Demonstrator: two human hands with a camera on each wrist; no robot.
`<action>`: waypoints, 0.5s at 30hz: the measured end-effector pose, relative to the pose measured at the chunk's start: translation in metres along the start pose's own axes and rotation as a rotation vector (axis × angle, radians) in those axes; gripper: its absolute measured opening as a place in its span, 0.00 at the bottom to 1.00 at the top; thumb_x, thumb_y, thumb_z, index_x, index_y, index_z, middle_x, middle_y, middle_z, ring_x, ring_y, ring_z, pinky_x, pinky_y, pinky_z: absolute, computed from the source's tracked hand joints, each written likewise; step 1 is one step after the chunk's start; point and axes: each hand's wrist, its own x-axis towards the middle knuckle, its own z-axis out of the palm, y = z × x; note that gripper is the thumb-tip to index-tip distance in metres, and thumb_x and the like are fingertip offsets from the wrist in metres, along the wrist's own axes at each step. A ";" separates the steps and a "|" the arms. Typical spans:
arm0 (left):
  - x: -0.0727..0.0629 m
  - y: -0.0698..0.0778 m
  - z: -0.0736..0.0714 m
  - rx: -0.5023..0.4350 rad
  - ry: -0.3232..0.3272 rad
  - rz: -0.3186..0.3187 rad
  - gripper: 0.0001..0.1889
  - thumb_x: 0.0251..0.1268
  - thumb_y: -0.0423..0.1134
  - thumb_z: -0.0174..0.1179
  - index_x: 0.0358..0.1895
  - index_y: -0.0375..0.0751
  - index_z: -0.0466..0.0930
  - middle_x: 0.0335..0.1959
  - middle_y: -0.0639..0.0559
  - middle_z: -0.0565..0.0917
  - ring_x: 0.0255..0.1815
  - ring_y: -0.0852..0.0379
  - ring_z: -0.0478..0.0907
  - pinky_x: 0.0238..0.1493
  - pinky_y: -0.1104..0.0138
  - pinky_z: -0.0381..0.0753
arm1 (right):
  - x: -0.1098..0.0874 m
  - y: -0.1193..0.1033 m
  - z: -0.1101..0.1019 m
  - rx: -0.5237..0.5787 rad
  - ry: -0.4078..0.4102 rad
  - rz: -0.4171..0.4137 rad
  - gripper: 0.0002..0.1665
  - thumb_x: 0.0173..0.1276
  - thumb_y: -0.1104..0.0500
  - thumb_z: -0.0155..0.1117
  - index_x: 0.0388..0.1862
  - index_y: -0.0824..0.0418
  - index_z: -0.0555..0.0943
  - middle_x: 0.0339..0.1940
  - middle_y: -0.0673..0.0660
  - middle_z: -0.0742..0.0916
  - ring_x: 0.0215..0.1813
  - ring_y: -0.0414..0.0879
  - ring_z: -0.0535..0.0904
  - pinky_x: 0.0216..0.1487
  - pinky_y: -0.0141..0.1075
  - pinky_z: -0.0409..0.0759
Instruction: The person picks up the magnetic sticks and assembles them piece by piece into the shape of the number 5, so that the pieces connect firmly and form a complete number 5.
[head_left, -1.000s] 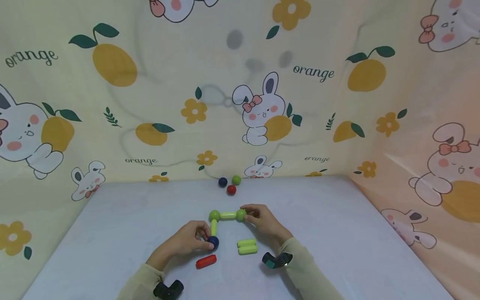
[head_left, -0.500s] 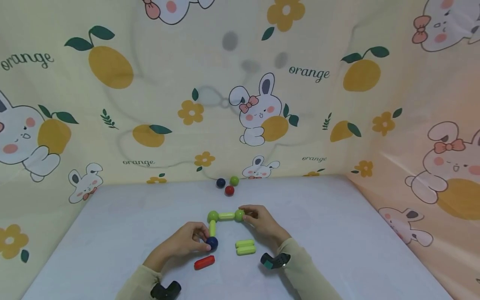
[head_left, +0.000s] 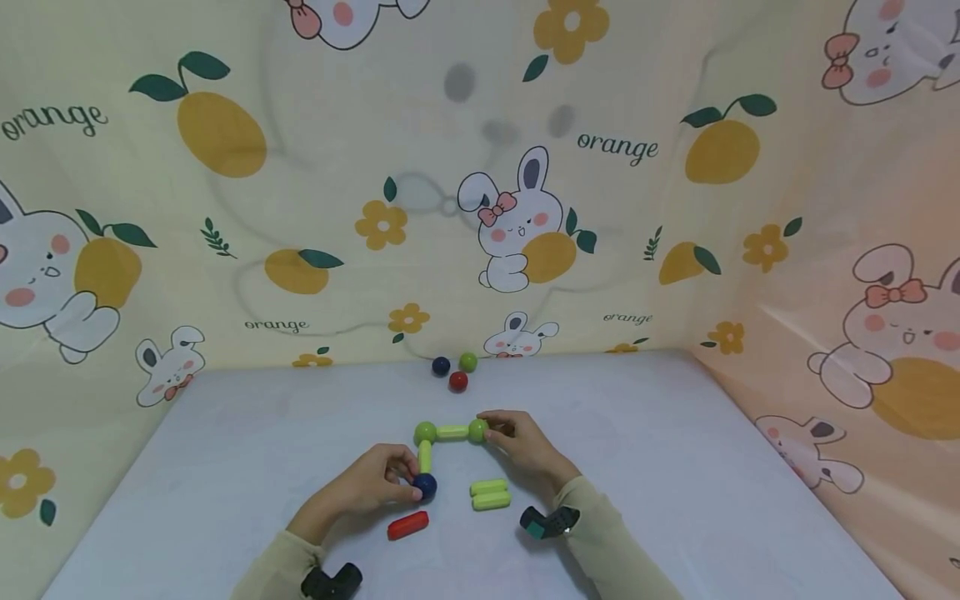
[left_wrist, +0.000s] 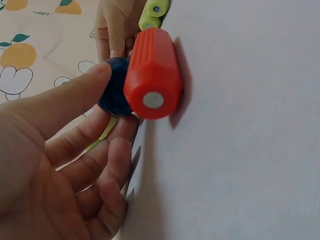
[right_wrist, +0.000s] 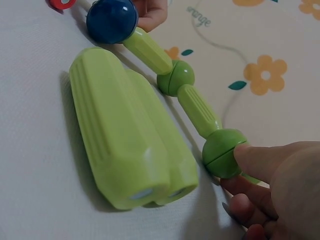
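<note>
On the white table lies an L-shaped chain of magnetic balls and rods. My left hand (head_left: 375, 479) pinches the dark blue ball (head_left: 425, 486) at its near end between thumb and fingers. From there a light green rod (head_left: 425, 456) runs back to a green corner ball (head_left: 425, 432). A second light green rod (head_left: 452, 433) leads right to another green ball (head_left: 478, 430), which my right hand (head_left: 528, 446) pinches. A red rod (left_wrist: 154, 75) lies close to my left hand. Two light green rods (right_wrist: 115, 135) rest side by side between the hands.
Three loose balls stand at the table's back edge: a dark blue ball (head_left: 441, 367), a green ball (head_left: 468, 362) and a red ball (head_left: 458, 382). A printed cloth backdrop (head_left: 337, 167) rises behind the table (head_left: 675, 475) and along its sides.
The whole head view shifted slightly between the first frame and the second. Both hands and the chain keep the same places relative to the table.
</note>
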 end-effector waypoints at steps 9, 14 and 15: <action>0.000 -0.002 -0.002 0.002 0.021 0.001 0.15 0.61 0.38 0.72 0.46 0.37 0.79 0.39 0.49 0.84 0.38 0.56 0.77 0.38 0.70 0.77 | 0.000 0.001 0.000 0.001 0.002 -0.008 0.21 0.75 0.62 0.59 0.65 0.62 0.79 0.59 0.60 0.86 0.48 0.44 0.77 0.52 0.35 0.75; -0.001 -0.002 -0.003 0.004 0.064 -0.016 0.18 0.63 0.40 0.70 0.51 0.37 0.78 0.43 0.48 0.85 0.39 0.55 0.78 0.41 0.66 0.78 | 0.001 0.004 0.000 0.005 0.006 0.001 0.21 0.75 0.62 0.60 0.65 0.61 0.79 0.59 0.60 0.86 0.47 0.44 0.77 0.51 0.35 0.75; -0.001 -0.002 -0.002 0.005 0.080 -0.022 0.18 0.63 0.40 0.70 0.53 0.38 0.77 0.45 0.47 0.85 0.39 0.55 0.78 0.42 0.65 0.79 | 0.001 0.004 0.000 0.004 0.006 -0.002 0.21 0.75 0.62 0.60 0.65 0.61 0.79 0.59 0.60 0.86 0.47 0.44 0.77 0.51 0.35 0.75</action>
